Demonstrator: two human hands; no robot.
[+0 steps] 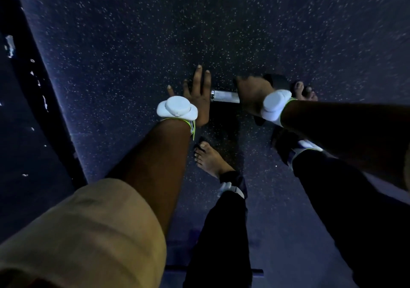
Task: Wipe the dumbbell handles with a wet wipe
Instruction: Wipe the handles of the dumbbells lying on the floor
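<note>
On the dark speckled floor [133,43], straight below the camera, the dumbbell handle [225,96] lies crosswise: a short pale bar with a chrome ring at its left end. Only that stretch shows; the hands cover the rest.

The right hand [253,94] sits at the handle's right end, back of the hand up, grip clamped on the bar with fingers curled round it. Just past that hand, further right of the handle, a black dumbbell head [278,81] pokes out. Too dark to tell whether a wipe is under the palm, or whether the pale stretch is wipe or bare metal.

The left hand [197,94] is at the handle's left end, its edge touching the chrome ring. Grip apart — fingers straight and spread, pointing away from the person, holding nothing. Whatever lies under that palm is hidden.

Each wrist carries a white puck-like device: the left wrist device [177,109] just nearer than the handle's left end, the right wrist device [276,103] right behind the clamped hand.

Feet are bare. The left foot [208,159] is nearer the person than the handle, toes towards it, well apart from it. The right foot [302,90] shows only toes, just right of the black head. Tan sleeve [77,232] on the left arm, black trousers [221,232] below. A black strip [40,101] runs along the floor far left of the handle.
</note>
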